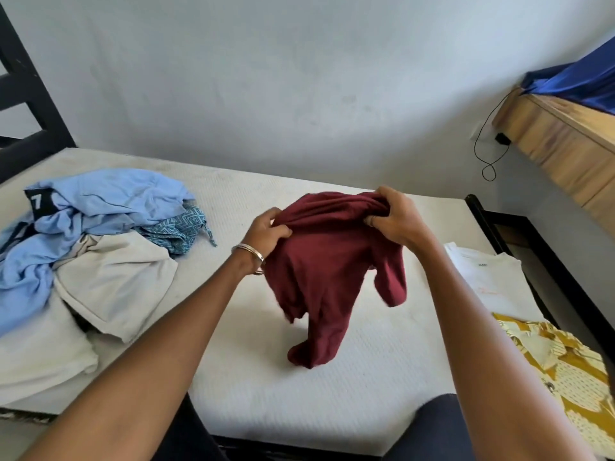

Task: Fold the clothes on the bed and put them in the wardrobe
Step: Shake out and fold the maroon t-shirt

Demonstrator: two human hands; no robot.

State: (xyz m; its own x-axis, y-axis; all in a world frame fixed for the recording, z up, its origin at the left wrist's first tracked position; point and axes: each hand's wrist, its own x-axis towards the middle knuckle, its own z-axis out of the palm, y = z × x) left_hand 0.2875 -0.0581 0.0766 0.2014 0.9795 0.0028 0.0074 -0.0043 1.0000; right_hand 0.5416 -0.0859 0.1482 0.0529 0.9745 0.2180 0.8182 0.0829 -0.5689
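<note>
Maroon garment (327, 261) hangs bunched above the middle of the bed (299, 400), and only its lowest end touches the mattress. The left hand (266, 231) grasps its upper left edge with curled fingers; a metal bangle (251, 257) sits on that wrist. The right hand (396, 216) grasps the upper right part, with the cloth gathered under the fingers. On the left side of the bed lies an unfolded pile: a light blue shirt (96, 207), a teal patterned cloth (181, 231) and a cream garment (116, 284). On the right side, near the edge, lie a white folded shirt (482, 271) and, nearer, a yellow patterned garment (565, 371). At the far right stands a wooden desk (565, 144) with blue fabric (582, 81) on it, and a black cable (484, 151) hangs beside it.
</note>
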